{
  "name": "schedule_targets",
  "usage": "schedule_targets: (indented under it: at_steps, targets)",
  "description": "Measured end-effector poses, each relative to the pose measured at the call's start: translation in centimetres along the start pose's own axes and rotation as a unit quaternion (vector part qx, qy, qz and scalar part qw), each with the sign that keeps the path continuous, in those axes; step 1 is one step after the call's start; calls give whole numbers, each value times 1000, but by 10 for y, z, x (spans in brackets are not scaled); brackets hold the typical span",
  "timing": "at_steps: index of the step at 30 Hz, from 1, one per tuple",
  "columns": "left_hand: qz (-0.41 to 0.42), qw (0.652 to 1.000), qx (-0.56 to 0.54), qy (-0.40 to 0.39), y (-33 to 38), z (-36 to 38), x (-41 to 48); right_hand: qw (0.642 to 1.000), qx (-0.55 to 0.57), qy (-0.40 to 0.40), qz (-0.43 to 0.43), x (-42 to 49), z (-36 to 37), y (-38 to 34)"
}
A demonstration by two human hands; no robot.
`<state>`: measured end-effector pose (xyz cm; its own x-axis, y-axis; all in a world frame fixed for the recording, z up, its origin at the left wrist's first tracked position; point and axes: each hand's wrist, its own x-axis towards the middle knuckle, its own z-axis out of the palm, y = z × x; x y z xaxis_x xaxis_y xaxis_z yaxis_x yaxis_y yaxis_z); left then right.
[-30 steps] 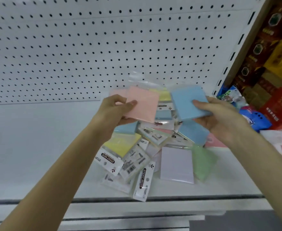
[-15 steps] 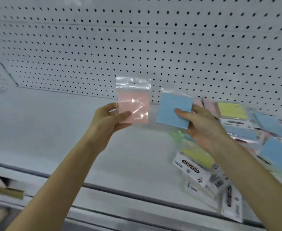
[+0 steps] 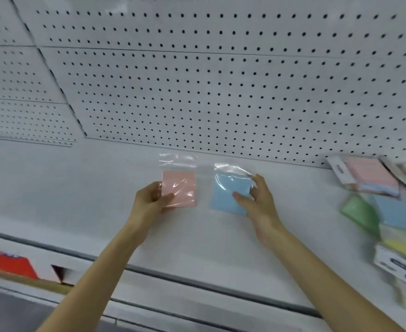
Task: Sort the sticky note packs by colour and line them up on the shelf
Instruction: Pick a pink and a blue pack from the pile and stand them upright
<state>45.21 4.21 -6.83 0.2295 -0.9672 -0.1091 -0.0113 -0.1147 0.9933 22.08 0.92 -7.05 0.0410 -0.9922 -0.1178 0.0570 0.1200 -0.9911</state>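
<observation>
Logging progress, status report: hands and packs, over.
Left hand grips pink pack. Right hand pinches blue pack, side by side over shelf. Unsorted pile far right.

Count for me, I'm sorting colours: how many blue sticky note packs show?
2: one clear-bagged blue sticky note pack in the right hand; another blue pack in the pile at far right. Others may be hidden there.
</observation>
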Motion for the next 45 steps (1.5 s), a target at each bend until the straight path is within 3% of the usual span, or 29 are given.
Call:
schedule_targets:
  at_steps: [8, 14, 20, 28, 34, 40, 45]
  targets:
    - [73, 985, 144, 61, -26, -57, -15, 999, -31, 12, -41, 7, 42, 18]
    - [76, 981, 148, 100, -28, -83, -17, 985, -133, 16, -110, 10, 79, 28]
    - [89, 982, 154, 54, -31, -102, -3, 967, -223, 32, -118, 3, 103, 31]
    - [105, 984, 144, 27, -27, -200, 52, 976, -179, 88, -84, 21, 156, 30]
    - [104, 983, 150, 34, -25, -262, 86, 977, -167, 71, -108, 44, 214, 28]
    - [87, 982, 166, 38, -22, -279, 126, 962, -221, 99, -124, 60, 245, 38]
    - [124, 978, 165, 33, -20, -283, 156, 954, -257, 106, -111, 84, 262, 38]
